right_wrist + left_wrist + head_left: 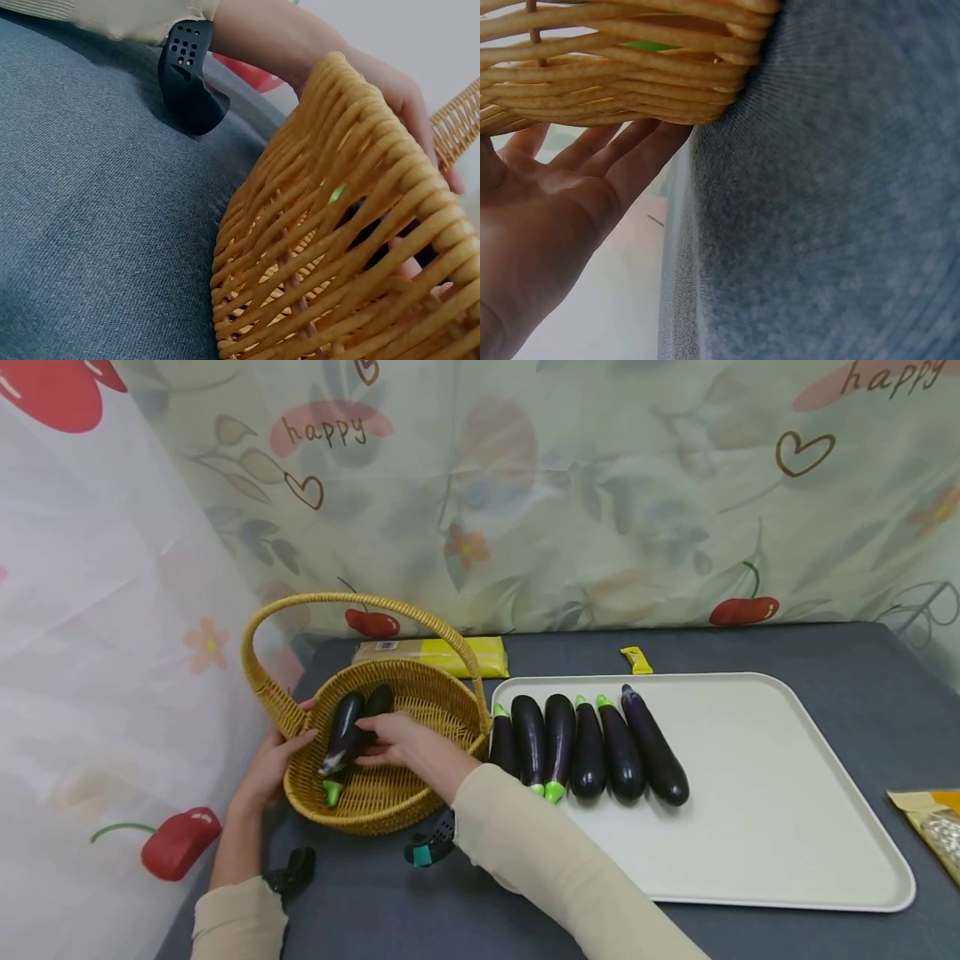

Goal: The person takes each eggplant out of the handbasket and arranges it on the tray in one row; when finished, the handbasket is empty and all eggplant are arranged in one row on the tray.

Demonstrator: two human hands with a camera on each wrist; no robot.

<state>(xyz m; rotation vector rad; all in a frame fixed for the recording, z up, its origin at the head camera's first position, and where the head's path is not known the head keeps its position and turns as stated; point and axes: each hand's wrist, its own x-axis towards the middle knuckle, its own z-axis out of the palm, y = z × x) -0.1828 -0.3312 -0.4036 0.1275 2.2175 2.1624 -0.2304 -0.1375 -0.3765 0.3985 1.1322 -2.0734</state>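
A wicker basket (375,818) with a tall arched handle stands at the left, two dark eggplants (347,727) lying inside. My left hand (262,768) grips its left side by the handle's foot, thumb over the rim and fingers (641,154) along the outer wall. Reaching in over the near right rim, my right hand (397,739) holds one eggplant between thumb and fingers, its fingertips overlapping the other. Through the weave in the right wrist view, only bits of that hand show. Several eggplants (588,760) lie in a row on the white tray (780,827).
Behind the basket lies a yellow-ended packet (472,657). A small yellow wrapped piece (636,660) sits beyond the tray's back edge. Another packet (933,827) lies at the far right. Printed curtains (540,527) enclose the grey-covered table (390,910) behind and at the left.
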